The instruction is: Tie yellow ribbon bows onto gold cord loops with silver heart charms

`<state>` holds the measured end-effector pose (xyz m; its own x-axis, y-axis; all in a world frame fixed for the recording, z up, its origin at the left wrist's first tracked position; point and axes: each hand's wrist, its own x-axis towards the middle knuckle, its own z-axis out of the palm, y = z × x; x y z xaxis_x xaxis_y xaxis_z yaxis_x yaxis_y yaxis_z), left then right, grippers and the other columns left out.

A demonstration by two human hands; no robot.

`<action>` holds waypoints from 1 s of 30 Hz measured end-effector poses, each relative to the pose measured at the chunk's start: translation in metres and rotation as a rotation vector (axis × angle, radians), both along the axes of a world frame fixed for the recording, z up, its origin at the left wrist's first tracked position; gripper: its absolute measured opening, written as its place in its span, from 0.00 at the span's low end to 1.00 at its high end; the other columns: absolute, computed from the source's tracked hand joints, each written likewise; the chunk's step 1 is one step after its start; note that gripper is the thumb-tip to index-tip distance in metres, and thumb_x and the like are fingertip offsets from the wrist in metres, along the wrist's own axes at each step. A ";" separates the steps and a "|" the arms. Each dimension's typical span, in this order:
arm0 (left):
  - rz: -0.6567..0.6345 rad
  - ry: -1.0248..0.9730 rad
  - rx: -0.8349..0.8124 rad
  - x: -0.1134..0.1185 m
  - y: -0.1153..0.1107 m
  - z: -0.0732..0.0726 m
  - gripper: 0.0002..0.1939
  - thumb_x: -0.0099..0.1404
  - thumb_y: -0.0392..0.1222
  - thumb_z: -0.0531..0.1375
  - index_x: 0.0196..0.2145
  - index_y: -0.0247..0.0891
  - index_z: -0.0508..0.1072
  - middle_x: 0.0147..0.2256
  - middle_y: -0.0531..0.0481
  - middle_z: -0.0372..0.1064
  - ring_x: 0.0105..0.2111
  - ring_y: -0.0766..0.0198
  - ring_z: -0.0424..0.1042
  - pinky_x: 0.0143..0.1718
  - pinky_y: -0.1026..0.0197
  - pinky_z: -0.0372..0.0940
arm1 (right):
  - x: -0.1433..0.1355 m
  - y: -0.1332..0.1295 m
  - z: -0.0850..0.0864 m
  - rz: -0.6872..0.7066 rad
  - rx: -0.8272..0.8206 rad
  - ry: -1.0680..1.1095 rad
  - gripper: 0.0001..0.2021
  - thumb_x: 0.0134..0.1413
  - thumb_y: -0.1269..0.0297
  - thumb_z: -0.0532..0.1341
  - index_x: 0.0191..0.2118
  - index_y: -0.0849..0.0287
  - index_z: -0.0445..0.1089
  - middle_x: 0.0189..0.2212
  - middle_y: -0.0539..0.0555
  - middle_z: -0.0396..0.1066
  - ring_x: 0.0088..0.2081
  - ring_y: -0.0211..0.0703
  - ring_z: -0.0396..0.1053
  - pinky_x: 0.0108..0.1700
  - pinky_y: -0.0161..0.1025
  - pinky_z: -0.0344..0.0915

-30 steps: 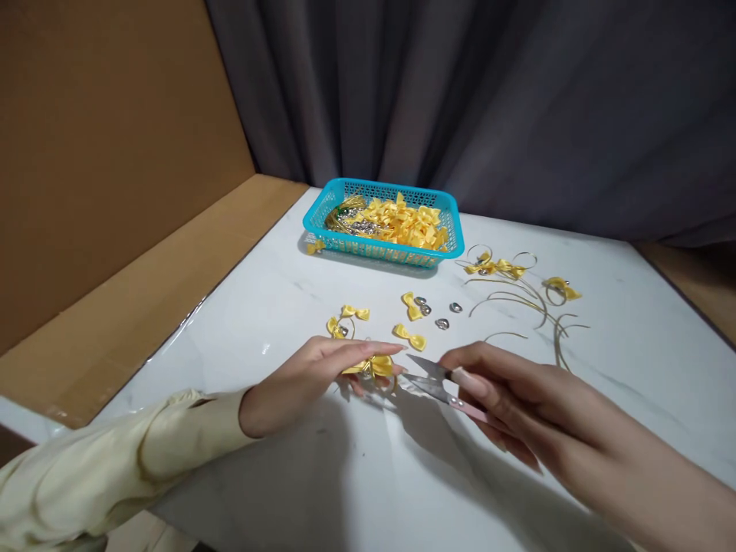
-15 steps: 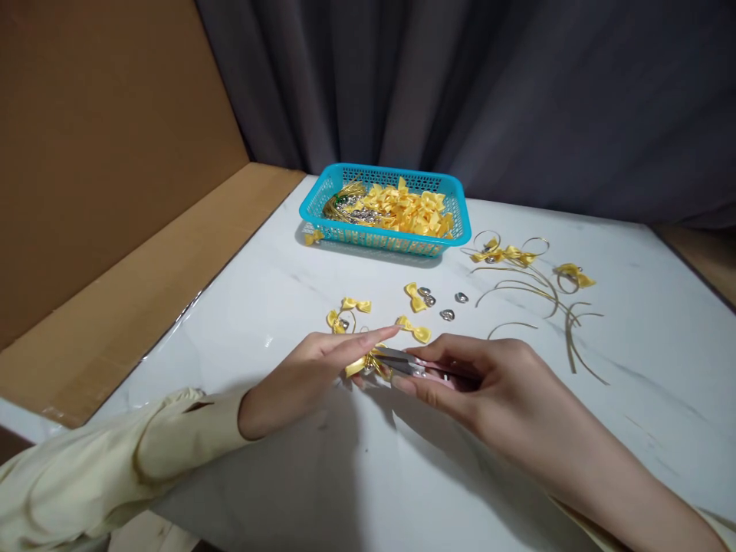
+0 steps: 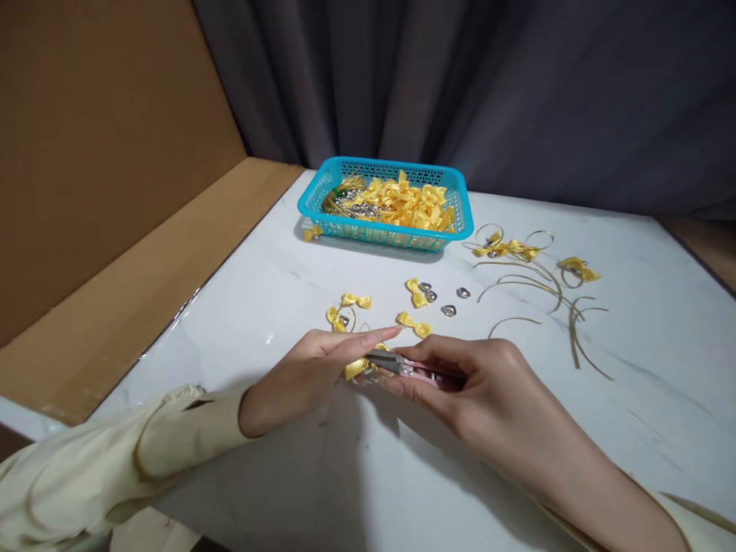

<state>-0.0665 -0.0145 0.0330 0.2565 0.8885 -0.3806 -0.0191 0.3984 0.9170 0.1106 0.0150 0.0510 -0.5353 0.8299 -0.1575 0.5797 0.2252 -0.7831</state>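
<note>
My left hand (image 3: 313, 376) is closed on a yellow satin bow (image 3: 356, 369) with gold cord about it, just above the table; its fingers partly hide the bow. My right hand (image 3: 488, 391) grips a small pair of pliers (image 3: 396, 362) with grey metal jaws and pink handles. The jaw tips reach the bow's middle, close to my left fingertips. Whether they pinch the cord, I cannot tell. Just beyond the hands lie a loose bow (image 3: 415, 324), another bow (image 3: 415, 293) and several silver heart-shaped beads (image 3: 448, 310).
A turquoise basket (image 3: 385, 231) of yellow bows, silver beads and gold cord stands at the back. Cut gold cords (image 3: 575, 333) and bows with cord loops (image 3: 506, 248) lie to the right. Cardboard (image 3: 155, 261) borders the table on the left; a dark curtain (image 3: 414, 84) hangs behind.
My right hand has moved slightly left, bringing the jaws of the pliers farther over the bow. My left hand keeps its hold in nearly the same place.
</note>
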 end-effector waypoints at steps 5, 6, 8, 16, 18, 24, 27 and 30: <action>0.000 0.009 -0.006 -0.001 0.000 -0.003 0.17 0.66 0.47 0.53 0.50 0.40 0.70 0.51 0.53 0.68 0.55 0.60 0.62 0.58 0.62 0.52 | -0.001 0.000 -0.001 -0.007 -0.017 0.001 0.11 0.51 0.58 0.60 0.26 0.59 0.73 0.18 0.49 0.67 0.20 0.34 0.55 0.21 0.32 0.52; -0.001 0.011 -0.008 -0.001 0.000 -0.003 0.17 0.66 0.47 0.53 0.50 0.40 0.70 0.51 0.53 0.68 0.55 0.60 0.62 0.58 0.63 0.52 | -0.001 0.000 -0.001 -0.010 -0.019 0.000 0.11 0.51 0.58 0.60 0.26 0.59 0.73 0.18 0.49 0.67 0.20 0.34 0.54 0.21 0.32 0.52; -0.001 0.018 -0.006 -0.001 0.000 -0.004 0.17 0.67 0.47 0.53 0.50 0.40 0.70 0.51 0.53 0.68 0.54 0.61 0.63 0.57 0.64 0.53 | -0.001 0.000 -0.001 -0.010 -0.020 -0.003 0.11 0.51 0.58 0.60 0.26 0.59 0.73 0.18 0.49 0.67 0.20 0.34 0.54 0.21 0.32 0.52; -0.006 0.019 -0.021 -0.002 0.000 -0.005 0.17 0.67 0.46 0.53 0.52 0.44 0.67 0.51 0.55 0.67 0.54 0.64 0.63 0.57 0.65 0.53 | -0.003 -0.001 0.001 0.010 0.035 -0.001 0.10 0.51 0.65 0.59 0.22 0.60 0.70 0.15 0.46 0.59 0.19 0.32 0.48 0.20 0.30 0.48; -0.004 0.020 -0.020 -0.002 0.000 -0.004 0.17 0.66 0.46 0.53 0.52 0.44 0.68 0.51 0.56 0.67 0.55 0.64 0.62 0.57 0.65 0.53 | -0.002 -0.001 0.001 0.011 0.031 -0.004 0.10 0.51 0.65 0.59 0.22 0.60 0.70 0.15 0.46 0.59 0.19 0.32 0.48 0.20 0.30 0.48; 0.009 0.042 -0.025 -0.003 0.000 -0.005 0.17 0.66 0.47 0.53 0.51 0.44 0.69 0.49 0.55 0.70 0.53 0.62 0.64 0.57 0.64 0.54 | -0.002 -0.001 -0.001 0.004 -0.041 -0.001 0.07 0.48 0.65 0.61 0.24 0.60 0.69 0.15 0.45 0.58 0.19 0.31 0.51 0.19 0.29 0.49; 0.004 0.042 -0.018 -0.003 0.000 -0.006 0.17 0.66 0.48 0.54 0.51 0.45 0.69 0.48 0.56 0.70 0.54 0.63 0.64 0.57 0.64 0.53 | -0.003 -0.001 -0.002 0.003 -0.046 -0.008 0.06 0.48 0.65 0.61 0.24 0.60 0.70 0.15 0.45 0.56 0.18 0.31 0.49 0.19 0.30 0.48; 0.003 0.034 -0.018 -0.003 0.000 -0.007 0.17 0.66 0.48 0.54 0.51 0.45 0.68 0.50 0.56 0.69 0.55 0.63 0.62 0.58 0.64 0.53 | -0.004 -0.001 -0.001 -0.004 -0.075 -0.010 0.08 0.49 0.62 0.60 0.25 0.61 0.72 0.15 0.46 0.57 0.19 0.32 0.48 0.19 0.30 0.47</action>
<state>-0.0698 -0.0141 0.0261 0.2403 0.8820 -0.4053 0.0104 0.4151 0.9097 0.1068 0.0141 0.0504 -0.5298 0.8179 -0.2243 0.5881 0.1638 -0.7920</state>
